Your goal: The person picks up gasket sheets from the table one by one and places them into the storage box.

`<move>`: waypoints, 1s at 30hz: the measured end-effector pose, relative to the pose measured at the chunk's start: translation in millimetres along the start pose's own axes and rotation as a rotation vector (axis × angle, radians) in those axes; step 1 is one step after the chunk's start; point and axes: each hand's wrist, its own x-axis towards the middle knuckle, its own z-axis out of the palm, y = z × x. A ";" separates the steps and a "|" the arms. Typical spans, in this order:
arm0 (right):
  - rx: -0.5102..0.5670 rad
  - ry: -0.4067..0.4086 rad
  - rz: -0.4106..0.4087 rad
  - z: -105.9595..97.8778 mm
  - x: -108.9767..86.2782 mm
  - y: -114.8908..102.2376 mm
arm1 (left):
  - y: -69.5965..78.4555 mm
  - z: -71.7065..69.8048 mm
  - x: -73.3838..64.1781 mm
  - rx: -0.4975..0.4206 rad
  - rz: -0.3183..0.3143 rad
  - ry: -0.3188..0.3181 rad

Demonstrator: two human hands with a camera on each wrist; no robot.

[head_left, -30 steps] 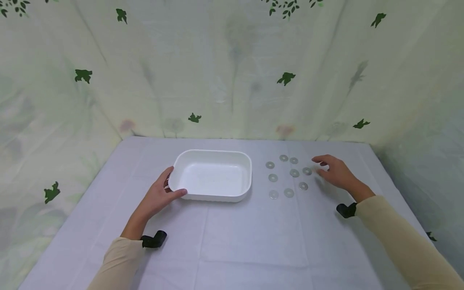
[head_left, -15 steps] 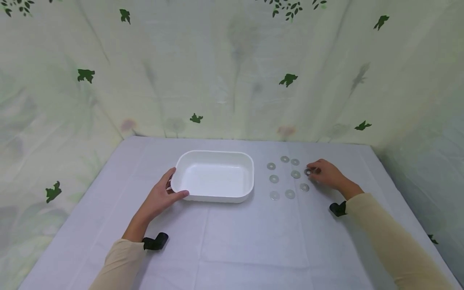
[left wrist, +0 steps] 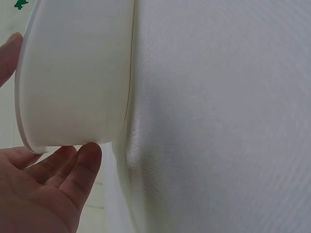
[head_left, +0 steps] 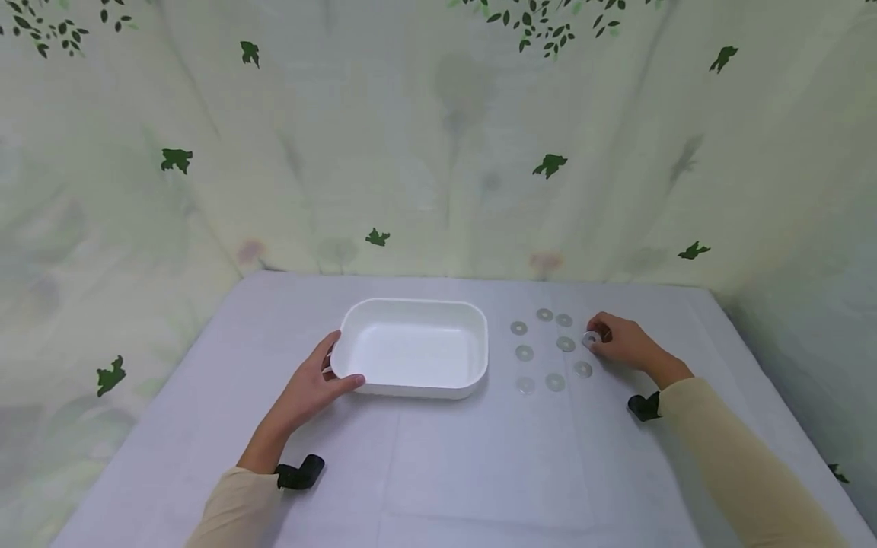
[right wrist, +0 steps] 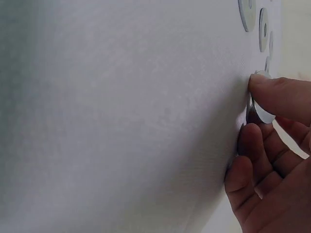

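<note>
A white rectangular plastic basin stands left of centre on the table. My left hand grips its left end, with the thumb at the front rim and the fingers against the side wall. At the right, my right hand pinches a flat metal washer between thumb and fingers. In the right wrist view this washer is tilted up, and the curled lower fingers are close to the cloth. Several more washers lie flat and spread out between the basin and my right hand.
A pale cloth covers the table. Its far edge meets a hanging curtain with green leaf shapes, which also encloses both sides. Each wrist wears a black camera mount.
My right hand has moved left to the rightmost washer, closed finger and thumb on it and tilted it up. My left hand keeps its hold on the basin. The head view has shifted slightly.
</note>
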 end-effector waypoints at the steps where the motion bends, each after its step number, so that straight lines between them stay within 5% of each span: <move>1: 0.001 0.004 -0.009 0.9 -2.0 2.2 | 0.0 0.7 -0.2 0.001 0.001 -0.007; 10: 0.048 -0.016 -0.090 3.3 4.9 -1.0 | -0.6 -9.7 -5.6 0.025 0.005 0.010; 18: -0.008 -0.022 -0.050 -10.9 -8.4 10.0 | 5.9 2.4 8.0 -0.019 0.043 -0.029; 30: 0.015 -0.051 -0.006 -11.1 0.8 6.9 | 0.0 1.5 6.0 -0.033 0.010 -0.025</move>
